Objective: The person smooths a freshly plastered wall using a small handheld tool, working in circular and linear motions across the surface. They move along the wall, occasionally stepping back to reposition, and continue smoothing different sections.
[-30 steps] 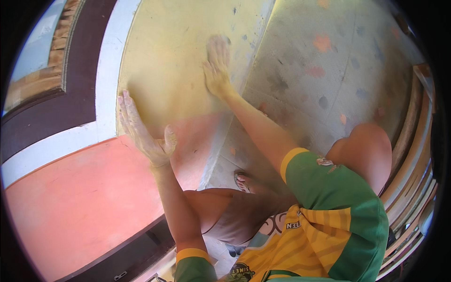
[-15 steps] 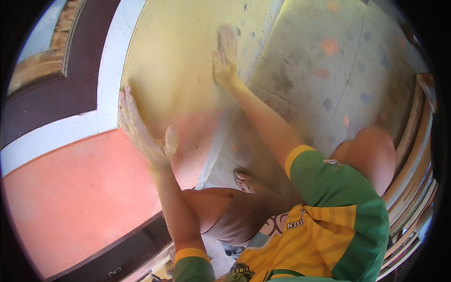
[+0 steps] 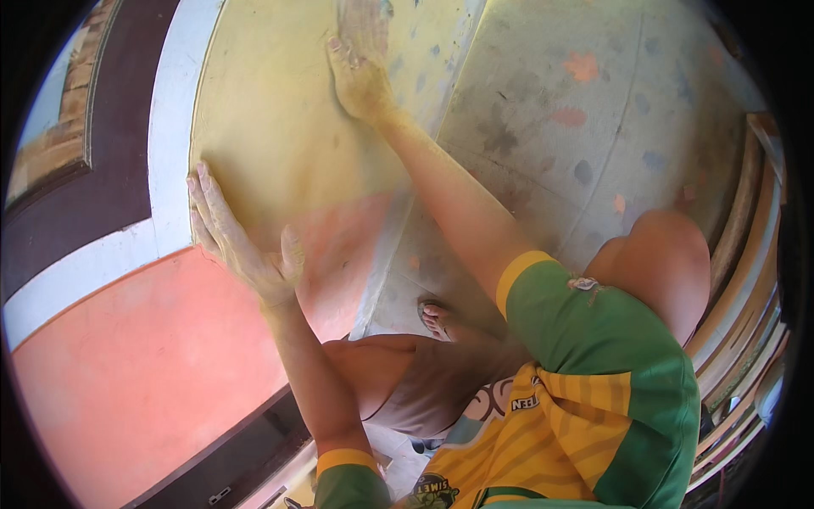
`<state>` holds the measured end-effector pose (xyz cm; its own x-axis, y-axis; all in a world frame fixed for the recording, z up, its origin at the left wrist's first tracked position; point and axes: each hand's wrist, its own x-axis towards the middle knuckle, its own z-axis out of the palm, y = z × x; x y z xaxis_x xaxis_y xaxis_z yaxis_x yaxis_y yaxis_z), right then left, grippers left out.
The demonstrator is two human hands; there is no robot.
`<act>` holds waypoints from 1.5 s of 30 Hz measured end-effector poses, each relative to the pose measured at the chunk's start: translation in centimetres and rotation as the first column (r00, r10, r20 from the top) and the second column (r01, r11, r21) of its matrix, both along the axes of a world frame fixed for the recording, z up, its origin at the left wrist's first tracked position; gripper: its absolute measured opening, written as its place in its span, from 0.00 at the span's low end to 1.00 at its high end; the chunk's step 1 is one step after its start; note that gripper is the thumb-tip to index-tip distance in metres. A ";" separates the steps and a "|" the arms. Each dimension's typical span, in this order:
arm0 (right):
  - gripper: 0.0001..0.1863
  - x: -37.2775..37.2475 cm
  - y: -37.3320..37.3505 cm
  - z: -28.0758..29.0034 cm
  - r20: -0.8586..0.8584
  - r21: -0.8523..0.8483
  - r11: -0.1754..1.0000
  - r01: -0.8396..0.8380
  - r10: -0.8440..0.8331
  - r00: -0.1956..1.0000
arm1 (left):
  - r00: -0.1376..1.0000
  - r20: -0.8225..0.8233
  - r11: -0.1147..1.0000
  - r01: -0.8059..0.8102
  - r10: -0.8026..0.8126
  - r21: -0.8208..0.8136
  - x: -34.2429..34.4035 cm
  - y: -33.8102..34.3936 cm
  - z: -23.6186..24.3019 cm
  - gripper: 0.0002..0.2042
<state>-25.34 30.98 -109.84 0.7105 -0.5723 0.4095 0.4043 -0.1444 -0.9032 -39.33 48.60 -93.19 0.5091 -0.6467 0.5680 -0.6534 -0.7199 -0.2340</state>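
My left hand is open, fingers extended, at the left edge of the yellow wall section beside the white trim; its thumb stands apart. My right hand is open higher up, flat on the yellow section, its fingertips blurred. Both hands have pale, dusty residue on them. Below the yellow lies a salmon-pink painted section, bordered on its right by a pale strip. Both forearms reach up from the lower part of the view.
A grey concrete floor with coloured paint spots lies to the right. My bare knee and sandalled foot are below. Bent-looking slats or boards line the right rim. A dark brown frame borders the white trim.
My right hand has moved upward and somewhat left along the yellow section. My left hand stays near the trim edge. The whole view has shifted slightly.
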 end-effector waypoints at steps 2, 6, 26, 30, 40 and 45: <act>0.36 0.8 -0.5 -3.8 -0.132 0.078 0.997 -0.027 0.037 0.991 | 0.998 -0.050 0.999 0.031 -0.033 -0.045 -0.3 -0.5 0.6 0.43; 0.36 -6.5 7.2 -9.5 -0.027 0.058 0.993 0.103 -0.101 0.994 | 0.990 -0.116 0.993 0.073 -0.084 -0.098 -0.7 -0.7 0.8 0.42; 0.41 -8.5 12.1 -5.1 -0.237 0.016 1.000 0.006 -0.002 0.971 | 0.970 -0.226 0.989 0.060 -0.089 -0.133 -1.0 0.4 0.5 0.43; 0.39 -2.4 4.5 -7.1 -0.192 0.168 0.985 0.026 0.007 0.981 | 0.971 -0.216 0.990 0.074 -0.099 -0.120 -1.1 0.7 1.1 0.43; 0.42 -11.7 13.9 -0.6 -0.095 0.035 0.979 -0.200 0.202 0.975 | 0.974 -0.227 0.998 0.003 -0.017 -0.060 -0.7 0.0 -0.7 0.40; 0.40 -1.1 3.3 -0.6 -0.062 -0.050 0.993 0.106 -0.109 0.992 | 0.987 -0.092 0.991 -0.127 0.130 0.035 -0.2 -0.6 -1.0 0.36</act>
